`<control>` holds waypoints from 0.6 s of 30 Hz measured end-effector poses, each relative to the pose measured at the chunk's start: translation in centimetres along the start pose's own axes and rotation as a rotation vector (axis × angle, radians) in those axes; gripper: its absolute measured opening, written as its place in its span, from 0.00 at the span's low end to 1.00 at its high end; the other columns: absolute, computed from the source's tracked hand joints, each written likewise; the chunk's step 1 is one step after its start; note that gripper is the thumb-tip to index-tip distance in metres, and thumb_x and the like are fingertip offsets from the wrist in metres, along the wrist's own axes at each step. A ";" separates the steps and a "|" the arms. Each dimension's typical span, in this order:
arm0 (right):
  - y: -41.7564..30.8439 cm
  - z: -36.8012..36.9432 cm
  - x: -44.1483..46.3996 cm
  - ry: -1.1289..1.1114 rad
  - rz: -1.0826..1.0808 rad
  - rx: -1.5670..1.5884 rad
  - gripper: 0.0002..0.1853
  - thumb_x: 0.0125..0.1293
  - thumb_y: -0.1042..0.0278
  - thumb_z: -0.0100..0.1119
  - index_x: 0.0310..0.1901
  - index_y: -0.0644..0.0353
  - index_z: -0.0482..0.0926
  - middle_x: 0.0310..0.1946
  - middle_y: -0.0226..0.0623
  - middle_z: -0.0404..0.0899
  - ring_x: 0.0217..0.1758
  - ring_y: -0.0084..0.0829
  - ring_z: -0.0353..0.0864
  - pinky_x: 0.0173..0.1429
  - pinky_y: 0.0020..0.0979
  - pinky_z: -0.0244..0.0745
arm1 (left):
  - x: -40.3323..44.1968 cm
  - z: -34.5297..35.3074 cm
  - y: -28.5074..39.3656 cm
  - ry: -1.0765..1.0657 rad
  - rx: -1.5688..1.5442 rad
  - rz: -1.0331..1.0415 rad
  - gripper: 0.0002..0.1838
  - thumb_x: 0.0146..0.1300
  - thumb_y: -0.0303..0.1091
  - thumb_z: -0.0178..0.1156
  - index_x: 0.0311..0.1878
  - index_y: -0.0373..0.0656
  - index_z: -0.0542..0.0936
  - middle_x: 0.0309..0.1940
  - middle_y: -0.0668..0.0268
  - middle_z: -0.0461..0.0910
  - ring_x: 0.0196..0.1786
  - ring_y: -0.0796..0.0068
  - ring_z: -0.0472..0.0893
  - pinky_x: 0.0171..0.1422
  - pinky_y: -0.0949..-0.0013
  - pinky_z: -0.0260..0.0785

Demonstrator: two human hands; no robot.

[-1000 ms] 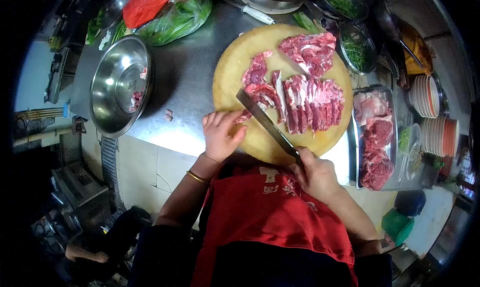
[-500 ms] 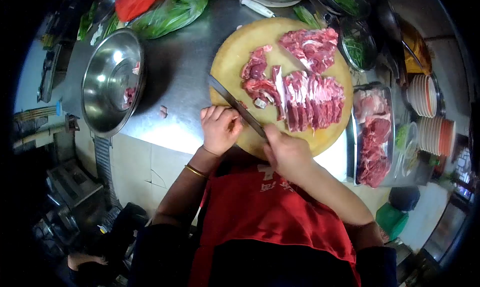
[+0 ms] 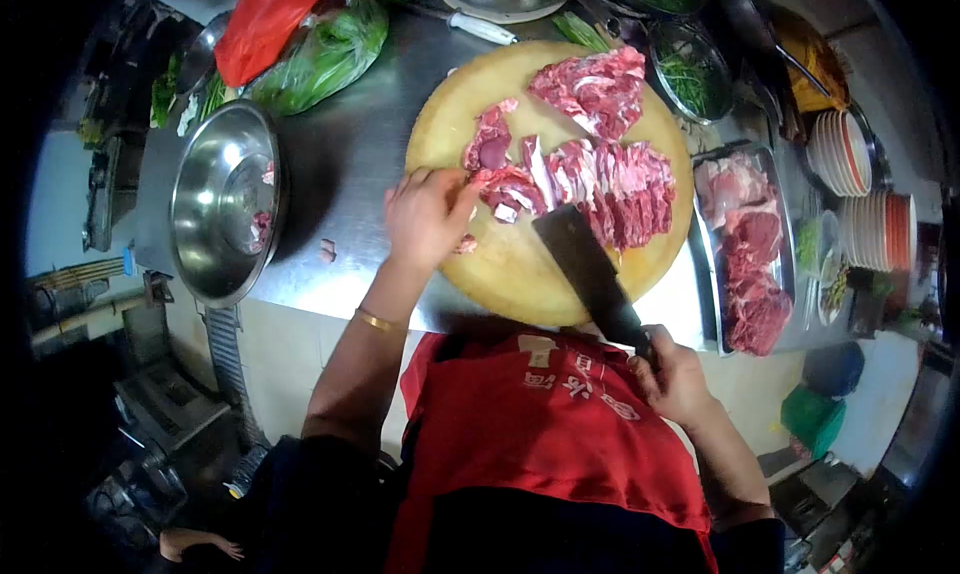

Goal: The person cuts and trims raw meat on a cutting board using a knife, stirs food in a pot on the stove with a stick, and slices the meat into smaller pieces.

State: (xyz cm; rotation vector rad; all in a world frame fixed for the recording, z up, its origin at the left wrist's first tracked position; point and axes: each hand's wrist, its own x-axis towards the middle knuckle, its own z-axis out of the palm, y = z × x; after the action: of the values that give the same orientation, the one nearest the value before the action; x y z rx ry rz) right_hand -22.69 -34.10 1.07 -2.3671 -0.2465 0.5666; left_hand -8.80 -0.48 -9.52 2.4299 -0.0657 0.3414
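A round cutting board [image 3: 450,124] carries raw meat. My right hand [image 3: 675,374] grips the handle of a cleaver [image 3: 580,259], its blade lying flat-looking over the board's lower middle. At the board's left, my left hand [image 3: 430,214] has its thumb and fingertips on the edge of a ragged meat piece [image 3: 510,192]. Beside that piece stands a row of sliced meat [image 3: 625,194]; a larger chunk [image 3: 595,89] sits above. A small scrap [image 3: 465,244] is just below my left hand.
A steel bowl [image 3: 225,199] with scraps stands at the left, near bagged greens [image 3: 330,59]. On the right are a meat tray [image 3: 750,244], stacked bowls [image 3: 875,232] and bowls of greens [image 3: 690,79]. Another person's hand [image 3: 200,544] shows at the lower left.
My left hand has moved up onto the ragged meat. My right hand has drawn the cleaver down and right, away from the board's left edge, and its blade has turned broadside.
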 end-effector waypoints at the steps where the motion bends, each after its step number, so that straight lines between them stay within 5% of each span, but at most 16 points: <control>1: 0.0 0.2 -0.2 0.025 0.040 0.018 0.17 0.65 0.74 0.59 0.54 0.61 0.70 0.22 0.45 0.75 0.23 0.45 0.78 0.32 0.39 0.73 | 1.2 0.1 0.3 -0.102 0.158 0.050 0.10 0.56 0.39 0.69 0.38 0.46 0.83 0.35 0.61 0.83 0.39 0.58 0.82 0.47 0.57 0.69; 8: -2.5 0.3 1.1 -0.016 -0.229 -0.178 0.21 0.62 0.69 0.63 0.55 0.59 0.71 0.29 0.46 0.80 0.29 0.48 0.82 0.32 0.43 0.76 | 5.1 -1.3 0.5 -0.550 0.023 -0.034 0.12 0.56 0.35 0.69 0.38 0.43 0.77 0.32 0.64 0.83 0.36 0.62 0.82 0.44 0.61 0.74; 10: -4.3 0.9 2.8 -0.153 -0.243 -0.241 0.19 0.64 0.65 0.63 0.54 0.59 0.71 0.30 0.49 0.81 0.32 0.51 0.83 0.35 0.46 0.77 | 7.2 -1.9 -0.6 -0.651 -0.665 -0.292 0.12 0.60 0.31 0.67 0.44 0.42 0.76 0.33 0.66 0.82 0.35 0.71 0.82 0.41 0.69 0.75; 14: -4.4 2.5 7.2 -0.085 -0.196 0.015 0.21 0.65 0.67 0.61 0.57 0.62 0.69 0.34 0.56 0.81 0.41 0.59 0.81 0.45 0.51 0.76 | 8.7 -5.9 2.9 -0.533 -0.941 -0.491 0.15 0.65 0.27 0.63 0.53 0.38 0.75 0.42 0.65 0.81 0.36 0.77 0.80 0.43 0.74 0.74; 18: -1.6 2.4 8.1 0.074 -0.056 -0.020 0.19 0.67 0.70 0.60 0.56 0.63 0.69 0.34 0.56 0.80 0.40 0.58 0.81 0.44 0.46 0.76 | 5.4 -7.4 2.8 -0.357 -1.251 -0.509 0.13 0.67 0.28 0.61 0.53 0.41 0.76 0.43 0.67 0.81 0.38 0.78 0.79 0.45 0.71 0.74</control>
State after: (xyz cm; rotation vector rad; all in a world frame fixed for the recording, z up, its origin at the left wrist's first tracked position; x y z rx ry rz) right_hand -16.62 -28.93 -2.17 -2.3873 -0.2859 0.4512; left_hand -5.61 2.23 -0.91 1.1650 0.1450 -0.3114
